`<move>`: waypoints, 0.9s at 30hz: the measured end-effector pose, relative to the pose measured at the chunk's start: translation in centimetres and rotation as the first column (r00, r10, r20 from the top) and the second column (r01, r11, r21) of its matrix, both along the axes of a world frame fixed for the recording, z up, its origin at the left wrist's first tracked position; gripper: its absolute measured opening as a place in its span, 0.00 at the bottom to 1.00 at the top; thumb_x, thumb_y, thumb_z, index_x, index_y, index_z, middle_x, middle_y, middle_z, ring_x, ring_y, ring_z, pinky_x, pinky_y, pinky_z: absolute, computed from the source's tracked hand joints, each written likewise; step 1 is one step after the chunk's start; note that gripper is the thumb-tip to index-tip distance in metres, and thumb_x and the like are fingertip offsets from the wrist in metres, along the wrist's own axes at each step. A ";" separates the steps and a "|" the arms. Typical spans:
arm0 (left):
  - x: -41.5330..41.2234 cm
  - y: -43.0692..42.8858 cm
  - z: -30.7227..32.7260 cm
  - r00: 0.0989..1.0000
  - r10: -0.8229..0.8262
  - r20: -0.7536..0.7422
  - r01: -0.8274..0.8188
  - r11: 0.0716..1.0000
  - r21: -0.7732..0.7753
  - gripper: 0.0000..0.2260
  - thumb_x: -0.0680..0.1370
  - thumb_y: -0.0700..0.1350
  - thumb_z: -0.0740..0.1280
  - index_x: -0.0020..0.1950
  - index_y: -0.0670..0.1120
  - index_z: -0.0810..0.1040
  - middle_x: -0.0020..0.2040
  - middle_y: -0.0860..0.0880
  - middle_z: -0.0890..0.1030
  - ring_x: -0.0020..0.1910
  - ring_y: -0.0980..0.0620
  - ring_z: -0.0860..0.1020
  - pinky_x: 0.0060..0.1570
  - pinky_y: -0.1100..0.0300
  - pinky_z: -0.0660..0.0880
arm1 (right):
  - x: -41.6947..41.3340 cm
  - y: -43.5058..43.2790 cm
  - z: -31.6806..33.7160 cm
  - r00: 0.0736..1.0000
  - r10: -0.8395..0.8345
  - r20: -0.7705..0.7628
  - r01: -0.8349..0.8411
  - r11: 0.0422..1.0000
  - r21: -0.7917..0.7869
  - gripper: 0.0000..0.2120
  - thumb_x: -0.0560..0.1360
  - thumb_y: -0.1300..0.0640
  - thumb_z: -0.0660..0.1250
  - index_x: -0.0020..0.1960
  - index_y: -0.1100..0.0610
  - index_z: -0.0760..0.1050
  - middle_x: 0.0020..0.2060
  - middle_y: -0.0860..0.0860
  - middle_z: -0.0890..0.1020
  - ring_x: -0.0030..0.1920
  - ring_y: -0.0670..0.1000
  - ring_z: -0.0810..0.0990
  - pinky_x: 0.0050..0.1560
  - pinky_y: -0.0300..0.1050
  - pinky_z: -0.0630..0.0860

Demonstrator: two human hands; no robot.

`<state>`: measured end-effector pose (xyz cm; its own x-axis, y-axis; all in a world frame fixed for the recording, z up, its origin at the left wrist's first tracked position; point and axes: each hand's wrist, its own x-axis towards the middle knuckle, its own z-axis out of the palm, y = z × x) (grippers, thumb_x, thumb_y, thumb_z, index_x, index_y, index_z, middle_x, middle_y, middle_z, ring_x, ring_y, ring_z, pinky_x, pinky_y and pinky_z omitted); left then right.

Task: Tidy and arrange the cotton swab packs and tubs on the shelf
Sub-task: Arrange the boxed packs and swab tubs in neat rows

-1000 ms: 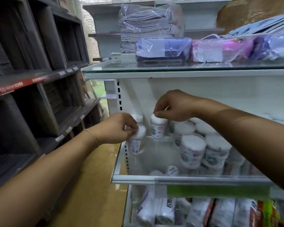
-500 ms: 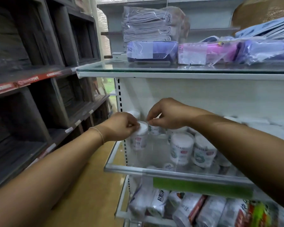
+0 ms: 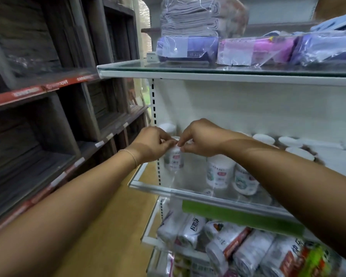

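Observation:
A small white cotton swab tub (image 3: 174, 159) stands at the left end of the glass shelf (image 3: 154, 185). My left hand (image 3: 151, 144) grips its top from the left, and my right hand (image 3: 200, 138) pinches the same lid from the right. Behind it another tub (image 3: 168, 127) shows only its lid. To the right stand two larger tubs (image 3: 220, 170) (image 3: 245, 181), and several more white lids (image 3: 299, 153) run along the back. Cotton packs (image 3: 190, 229) lie on the shelf below.
The glass shelf above (image 3: 208, 73) carries wrapped purple and pink packs (image 3: 188, 48) and folded grey cloths (image 3: 190, 19). Dark wooden shelving (image 3: 48, 116) lines the left side. A green price strip (image 3: 238, 215) runs along the shelf front. The floor (image 3: 112, 226) is tan.
My right hand left the tub it was pinching and moved left to join my left hand on the leftmost tub. The view shifted up and left.

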<state>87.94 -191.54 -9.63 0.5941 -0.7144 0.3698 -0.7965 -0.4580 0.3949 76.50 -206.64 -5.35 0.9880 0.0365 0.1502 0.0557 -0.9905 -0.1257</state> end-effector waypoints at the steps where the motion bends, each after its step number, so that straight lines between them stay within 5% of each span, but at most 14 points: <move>1: -0.3 0.0 0.0 1.000 0.006 0.005 -0.006 1.000 -0.002 0.09 0.78 0.51 0.69 0.50 0.49 0.86 0.48 0.50 0.85 0.42 0.57 0.77 0.44 0.65 0.67 | 0.1 0.0 0.0 1.000 0.003 0.014 -0.003 1.000 -0.006 0.09 0.76 0.51 0.71 0.54 0.49 0.85 0.53 0.46 0.84 0.52 0.48 0.80 0.52 0.40 0.73; 8: -1.2 -1.3 -0.2 0.998 -0.029 -0.060 0.028 1.000 -0.011 0.10 0.79 0.51 0.68 0.56 0.49 0.85 0.53 0.50 0.85 0.48 0.55 0.81 0.47 0.66 0.72 | -0.1 -1.2 0.6 0.999 -0.036 0.001 0.036 0.999 0.018 0.05 0.71 0.51 0.76 0.46 0.49 0.86 0.41 0.42 0.84 0.42 0.44 0.79 0.44 0.39 0.72; 15: -0.4 -2.7 -0.6 0.988 -0.096 -0.120 0.091 0.995 -0.047 0.10 0.78 0.51 0.68 0.56 0.50 0.85 0.51 0.48 0.85 0.50 0.51 0.82 0.55 0.54 0.78 | 0.1 -2.5 1.1 0.991 -0.120 -0.065 0.124 0.991 0.057 0.03 0.70 0.51 0.77 0.43 0.47 0.86 0.40 0.41 0.85 0.41 0.41 0.80 0.41 0.36 0.72; 20: 0.1 -3.5 -0.5 0.983 -0.150 -0.102 0.145 0.988 -0.055 0.09 0.79 0.48 0.68 0.54 0.48 0.85 0.49 0.48 0.85 0.49 0.51 0.82 0.47 0.66 0.70 | 0.8 -2.9 1.0 0.978 -0.192 -0.076 0.196 0.979 0.054 0.03 0.69 0.50 0.78 0.42 0.46 0.86 0.39 0.40 0.85 0.41 0.40 0.80 0.43 0.37 0.74; 27: 1.1 -4.1 -0.6 0.970 -0.233 -0.068 0.227 0.971 -0.076 0.09 0.80 0.44 0.67 0.57 0.44 0.84 0.57 0.46 0.83 0.57 0.51 0.80 0.57 0.64 0.72 | 1.1 -2.8 0.7 0.965 -0.256 -0.050 0.258 0.965 0.048 0.04 0.69 0.50 0.77 0.43 0.47 0.86 0.42 0.41 0.85 0.43 0.42 0.80 0.45 0.37 0.73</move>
